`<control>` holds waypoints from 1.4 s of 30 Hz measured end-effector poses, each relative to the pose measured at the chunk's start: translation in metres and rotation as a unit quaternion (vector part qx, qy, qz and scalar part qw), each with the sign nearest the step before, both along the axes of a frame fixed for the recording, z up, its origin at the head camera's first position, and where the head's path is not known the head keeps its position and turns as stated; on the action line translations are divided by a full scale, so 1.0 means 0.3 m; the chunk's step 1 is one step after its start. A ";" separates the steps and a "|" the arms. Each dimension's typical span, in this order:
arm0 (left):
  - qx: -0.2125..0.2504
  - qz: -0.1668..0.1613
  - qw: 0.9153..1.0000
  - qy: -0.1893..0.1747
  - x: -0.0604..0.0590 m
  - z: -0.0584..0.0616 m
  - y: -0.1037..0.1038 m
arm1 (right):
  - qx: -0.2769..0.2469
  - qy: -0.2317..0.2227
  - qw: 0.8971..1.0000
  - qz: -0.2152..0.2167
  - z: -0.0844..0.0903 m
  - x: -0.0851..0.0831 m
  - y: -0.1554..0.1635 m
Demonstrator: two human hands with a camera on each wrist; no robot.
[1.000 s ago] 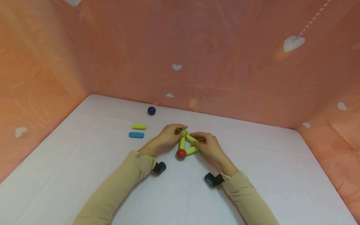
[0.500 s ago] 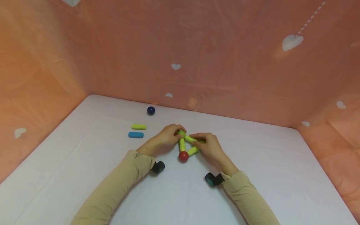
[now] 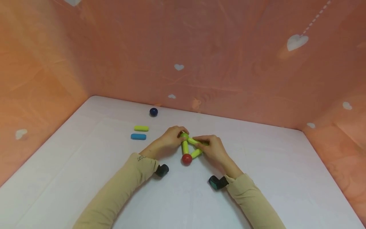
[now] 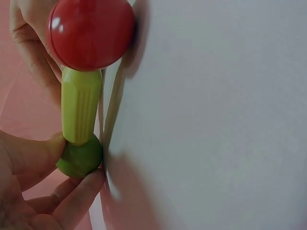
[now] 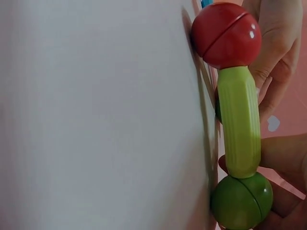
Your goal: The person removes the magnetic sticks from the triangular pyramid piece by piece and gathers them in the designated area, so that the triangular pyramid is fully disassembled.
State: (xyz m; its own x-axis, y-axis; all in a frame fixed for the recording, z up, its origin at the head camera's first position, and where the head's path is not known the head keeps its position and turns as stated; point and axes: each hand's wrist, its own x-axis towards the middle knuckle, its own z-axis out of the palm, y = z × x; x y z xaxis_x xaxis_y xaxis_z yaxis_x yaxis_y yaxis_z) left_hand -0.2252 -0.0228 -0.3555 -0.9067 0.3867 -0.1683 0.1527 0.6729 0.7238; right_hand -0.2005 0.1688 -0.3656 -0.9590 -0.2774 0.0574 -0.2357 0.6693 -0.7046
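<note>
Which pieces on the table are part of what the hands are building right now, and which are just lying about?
In hand:
left hand gripping the green ball
right hand on a yellow-green rod
red ball

Lying about:
loose yellow-green bar
blue bar
dark blue ball

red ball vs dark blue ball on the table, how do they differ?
Colour: the red ball is bright red, the dark blue ball navy. State: the red ball is joined to two lime green rods in a triangle; the dark blue ball lies loose, touching nothing. Place: the red ball sits between both hands, the dark blue ball far back near the wall. Both look round and similar in size.
</note>
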 end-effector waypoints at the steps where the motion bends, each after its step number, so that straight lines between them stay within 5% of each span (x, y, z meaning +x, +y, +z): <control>1: -0.002 0.001 1.000 0.001 0.001 0.000 -0.001 | 0.000 -0.001 1.000 0.000 0.000 0.000 -0.001; 22: 0.017 0.040 0.999 -0.024 0.003 -0.008 -0.036 | 0.020 -0.033 0.999 0.010 0.024 0.005 0.017; 30: 0.021 0.028 0.999 0.001 0.012 0.009 -0.037 | 0.034 -0.022 0.999 0.009 0.026 0.015 0.025; 42: 0.027 0.017 0.999 0.022 0.017 -0.006 -0.056 | -0.019 0.040 0.999 0.016 0.030 0.052 -0.028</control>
